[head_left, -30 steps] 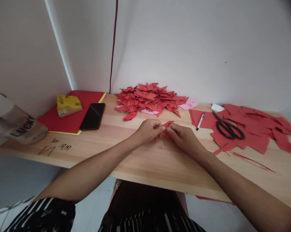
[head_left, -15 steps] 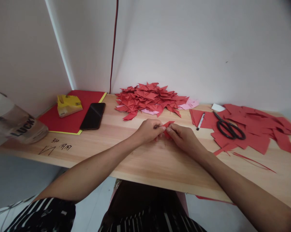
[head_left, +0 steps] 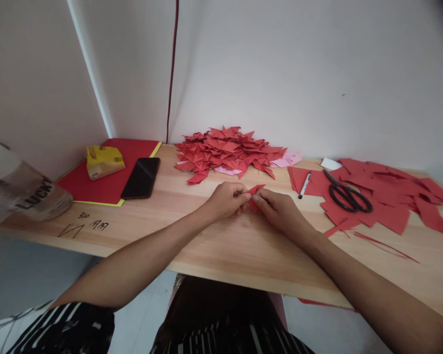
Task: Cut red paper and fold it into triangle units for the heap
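Note:
Between my two hands, a small folded piece of red paper (head_left: 256, 189) is held just above the wooden table. My left hand (head_left: 229, 197) pinches its left side between thumb and fingers. My right hand (head_left: 275, 205) grips the right side, thumb on top. Fingers cover much of the paper, so its full shape is hidden. Behind my hands, against the wall, lies a heap of folded red paper pieces (head_left: 225, 147) with pointed tips. Some pink paper (head_left: 288, 158) shows at the heap's right edge.
Black-handled scissors (head_left: 350, 197) rest on loose red paper sheets (head_left: 385, 189) at the right, near a marker (head_left: 305, 185). Thin red strips (head_left: 385, 246) lie in front. Leftward are a phone (head_left: 141, 178), a yellow packet (head_left: 105, 161) on a red sheet (head_left: 77, 189), and a clear bottle (head_left: 37, 194).
Almost nothing differs. Both hands keep hold of the red paper in the same place, and the view has shifted very slightly.

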Demonstrator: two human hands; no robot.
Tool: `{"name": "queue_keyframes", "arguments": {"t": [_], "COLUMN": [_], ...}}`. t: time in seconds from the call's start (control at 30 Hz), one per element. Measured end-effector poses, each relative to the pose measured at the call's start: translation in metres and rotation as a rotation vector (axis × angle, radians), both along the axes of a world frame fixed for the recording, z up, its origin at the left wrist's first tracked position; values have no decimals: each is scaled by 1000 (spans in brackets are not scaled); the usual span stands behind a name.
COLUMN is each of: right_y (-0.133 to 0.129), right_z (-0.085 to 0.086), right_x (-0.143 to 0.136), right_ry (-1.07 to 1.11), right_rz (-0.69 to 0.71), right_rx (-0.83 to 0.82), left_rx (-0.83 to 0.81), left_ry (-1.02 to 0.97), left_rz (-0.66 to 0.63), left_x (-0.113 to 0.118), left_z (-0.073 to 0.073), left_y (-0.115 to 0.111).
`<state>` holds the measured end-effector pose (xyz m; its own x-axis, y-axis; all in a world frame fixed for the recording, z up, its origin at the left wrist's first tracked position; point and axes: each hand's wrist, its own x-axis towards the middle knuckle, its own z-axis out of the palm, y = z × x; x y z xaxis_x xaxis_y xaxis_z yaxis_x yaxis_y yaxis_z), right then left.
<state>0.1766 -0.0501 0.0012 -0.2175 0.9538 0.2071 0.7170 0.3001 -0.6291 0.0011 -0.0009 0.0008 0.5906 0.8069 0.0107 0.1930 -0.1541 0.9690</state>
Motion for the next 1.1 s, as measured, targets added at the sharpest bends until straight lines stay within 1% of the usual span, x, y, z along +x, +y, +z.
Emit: {"name": "queue_keyframes", "arguments": {"t": [0.2,0.4,0.53,0.7,0.87,1.1], "right_y": [1,1,0,1,1,0], "right_z": [-3,0,1,0,-2,4], "right_x": [3,4,3,1,0,3], "right_ry": [51,89,103,138,151,215], "right_rz": [-26,-35,-22,-60,-59,1], "right_rx": [-6,-24,-34,-34,-5,-22], "left_rx": [-85,-145,-124,-70,-100,-78], "left_ry": [-53,-97,-79,-122,-122,-87], "left_rz": [2,-5,-16,36,10,-27], "left_x": [1,2,1,1,2,0], "left_z": [-1,0,1,-1,-4,3], "left_y": [2,2,2,2,1,-1]}}
